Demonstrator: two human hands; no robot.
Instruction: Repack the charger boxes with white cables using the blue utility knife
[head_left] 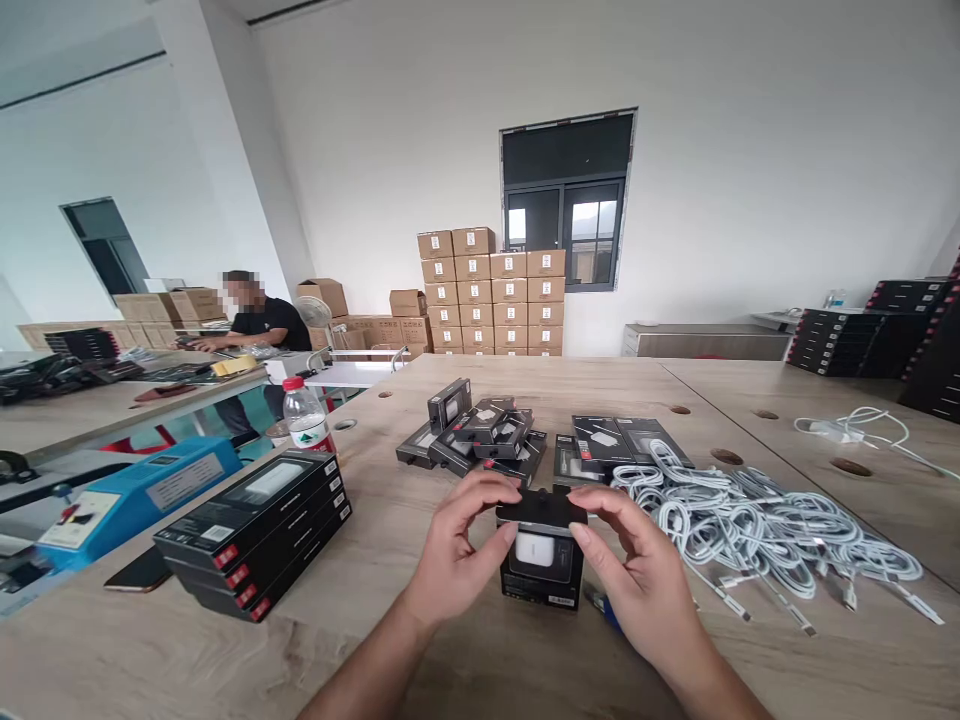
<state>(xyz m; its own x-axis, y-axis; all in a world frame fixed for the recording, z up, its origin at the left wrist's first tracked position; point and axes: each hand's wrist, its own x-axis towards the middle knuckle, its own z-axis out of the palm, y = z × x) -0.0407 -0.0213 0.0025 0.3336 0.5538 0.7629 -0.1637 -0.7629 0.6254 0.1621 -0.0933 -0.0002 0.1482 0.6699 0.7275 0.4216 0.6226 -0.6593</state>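
at lower centre both hands, left hand [450, 545] and right hand [637, 570], pinch the top flap of a small black box [541, 560] showing a white charger, unsealed; loose boxes [480, 430] and cables [750, 520] behind look unpacked, finished stack [255, 530] at left.

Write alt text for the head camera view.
Both hands, left hand and right hand, hold a small black retail box with a white charger in its window, above a wooden table. White cables lie right, stacked black boxes left, and a co-worker sits beyond.
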